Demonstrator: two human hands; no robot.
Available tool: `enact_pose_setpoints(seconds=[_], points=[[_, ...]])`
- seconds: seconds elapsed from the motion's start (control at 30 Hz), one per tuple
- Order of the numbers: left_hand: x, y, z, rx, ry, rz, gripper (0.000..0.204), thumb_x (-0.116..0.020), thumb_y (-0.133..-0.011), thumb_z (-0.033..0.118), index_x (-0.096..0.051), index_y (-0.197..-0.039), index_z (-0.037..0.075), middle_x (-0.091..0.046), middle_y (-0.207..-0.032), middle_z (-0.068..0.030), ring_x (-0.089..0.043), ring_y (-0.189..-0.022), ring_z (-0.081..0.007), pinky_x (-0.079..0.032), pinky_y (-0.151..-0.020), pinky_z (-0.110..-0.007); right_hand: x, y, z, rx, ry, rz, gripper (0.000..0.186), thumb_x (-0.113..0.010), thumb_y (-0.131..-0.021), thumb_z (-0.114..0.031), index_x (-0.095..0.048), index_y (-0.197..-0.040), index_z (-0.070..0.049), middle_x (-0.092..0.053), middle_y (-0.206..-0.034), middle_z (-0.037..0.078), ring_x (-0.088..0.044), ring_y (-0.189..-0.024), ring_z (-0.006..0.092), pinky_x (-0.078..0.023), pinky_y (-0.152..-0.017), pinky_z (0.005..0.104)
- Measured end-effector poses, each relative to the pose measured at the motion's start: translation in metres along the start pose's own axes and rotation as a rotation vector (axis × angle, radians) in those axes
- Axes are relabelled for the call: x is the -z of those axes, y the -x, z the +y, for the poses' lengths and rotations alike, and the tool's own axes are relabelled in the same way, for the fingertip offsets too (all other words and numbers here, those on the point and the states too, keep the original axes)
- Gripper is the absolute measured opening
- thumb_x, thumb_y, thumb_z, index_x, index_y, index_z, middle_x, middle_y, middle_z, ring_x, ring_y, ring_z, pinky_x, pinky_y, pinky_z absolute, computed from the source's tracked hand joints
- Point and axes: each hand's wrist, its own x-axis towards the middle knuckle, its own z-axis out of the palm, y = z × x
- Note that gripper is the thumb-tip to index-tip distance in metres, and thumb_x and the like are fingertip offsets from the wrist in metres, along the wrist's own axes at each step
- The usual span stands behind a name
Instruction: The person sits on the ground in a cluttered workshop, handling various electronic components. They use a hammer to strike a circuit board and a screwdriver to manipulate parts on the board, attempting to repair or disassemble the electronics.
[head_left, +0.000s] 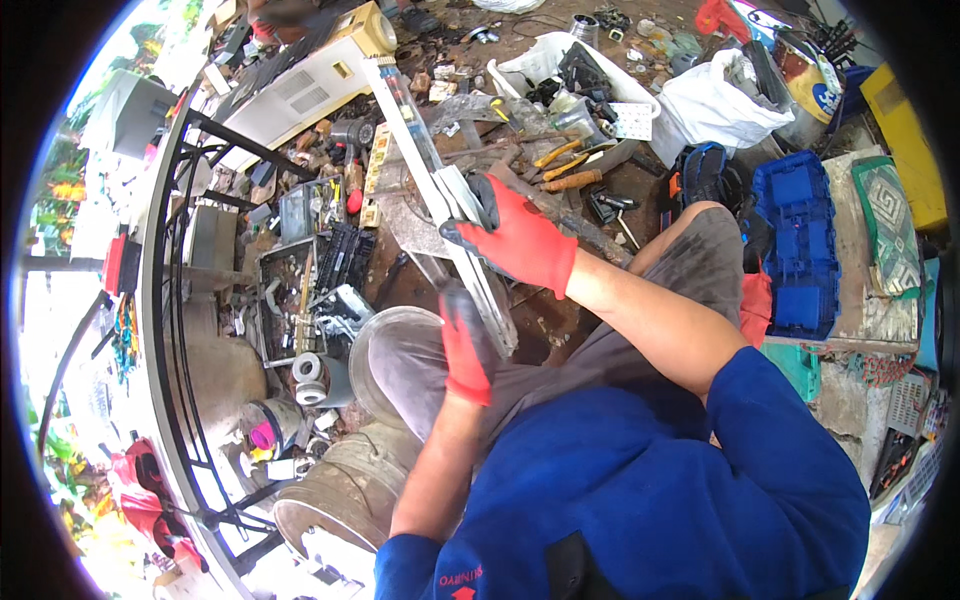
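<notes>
Long white-grey metal strip with clear cover (440,190) held slanted over lap, far end toward littered ground. Left hand in red-black glove (466,345) clamped round near end. Right hand in red-black glove (515,238) closed on middle, fingers wrapped. Blue plastic crate (800,245) lies well right.

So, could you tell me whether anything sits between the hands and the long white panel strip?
Nothing visible does. The right hand grips the long white strip at its middle and the left hand holds its lower end; only the red gloves lie between.
</notes>
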Motion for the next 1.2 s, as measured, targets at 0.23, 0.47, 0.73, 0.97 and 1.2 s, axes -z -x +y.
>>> enact_pose_setpoints(seconds=[0.23, 0.47, 0.73, 0.97, 1.2], points=[[0.038, -0.074, 0.084, -0.137, 0.032, 0.091, 0.062, -0.039, -0.103, 0.056, -0.051, -0.138, 0.007, -0.064, -0.113, -0.0109, -0.061, -0.104, -0.0193, -0.047, -0.09, -0.031, -0.027, 0.034, -0.031, 0.076, 0.318, -0.169, 0.072, -0.072, -0.084, -0.032, -0.043, -0.135, 0.009, -0.056, -0.127, 0.03, -0.056, -0.119, 0.0435, -0.047, -0.1, 0.0449], [0.095, -0.1, 0.086, -0.146, 0.075, 0.635, 0.077, -0.04, -0.097, 0.068, -0.057, -0.125, -0.001, -0.061, -0.099, -0.0054, -0.058, -0.087, -0.0191, -0.05, -0.075, -0.036, -0.003, 0.033, -0.057, -0.079, -0.177, 0.014, 0.074, -0.072, -0.088, -0.02, -0.034, -0.146, 0.006, -0.058, -0.13, 0.018, -0.058, -0.117, 0.0239, -0.045, -0.102, 0.0371], [0.154, -0.1, 0.08, -0.3, 0.383, 0.645, 0.085, -0.039, -0.094, 0.072, -0.043, -0.144, 0.003, -0.056, -0.132, -0.0141, -0.057, -0.115, -0.028, -0.046, -0.102, -0.042, 0.053, 0.095, -0.03, -0.14, -0.203, 0.131, 0.075, -0.074, -0.088, -0.011, -0.031, -0.149, -0.001, -0.056, -0.131, 0.01, -0.054, -0.12, 0.0182, -0.043, -0.104, 0.0337], [0.209, -0.095, 0.059, -0.385, 0.654, 0.598, 0.078, -0.034, -0.091, 0.073, -0.057, -0.133, 0.011, -0.056, -0.136, -0.016, -0.053, -0.123, -0.0392, -0.042, -0.106, -0.056, 0.065, 0.111, 0.031, 0.033, -0.307, 0.213, 0.037, -0.068, -0.087, 0.004, -0.06, -0.123, 0.0, -0.066, -0.117, 0.008, -0.062, -0.11, 0.02, -0.05, -0.095, 0.0353], [0.19, -0.074, 0.062, -0.339, 0.774, 0.687, 0.087, -0.035, -0.086, 0.081, -0.05, -0.138, 0.013, -0.05, -0.141, -0.011, -0.053, -0.12, -0.0355, -0.044, -0.1, -0.054, 0.076, 0.111, 0.039, -0.341, -0.928, 0.078, 0.019, -0.061, -0.092, 0.002, -0.062, -0.111, -0.001, -0.067, -0.099, 0.008, -0.066, -0.089, 0.0182, -0.054, -0.077, 0.03]])
